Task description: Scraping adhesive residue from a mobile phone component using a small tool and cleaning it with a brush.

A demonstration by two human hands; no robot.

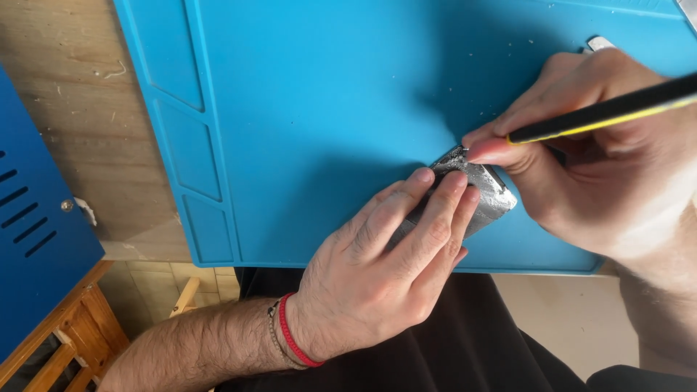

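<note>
- Far left: a blue metal box with vent slots (33, 218) sits at the desk's left edge; wooden desk (80, 94) bare beside it, w/ crumbs and scratches.
- Centre: blue work mat (305, 109) covers most of the desk, its near edge overhanging toward us.
- Our left hand (385, 268), wrist in a red cord bracelet (294, 341), comes in from the near edge, palm down. Fingers (435, 210) lie flat and pressed together on a small silvery, foil-wrapped part (486, 192), pinning it to the mat close to the near edge, right of centre.
- Our right hand (602, 160) arches in from the right, thumb and forefinger pinching a black-and-yellow tool (610, 112) low on its shaft. The tip meets the part's far corner.
- Far right: a small pale object (599, 43) peeks out behind the knuckles; can't tell what it is.
- Risk, in our view: the tip works v. close to the left fingertips, so a slip could jab them. The part is near the mat's edge; too hard a push could skid it off.
</note>
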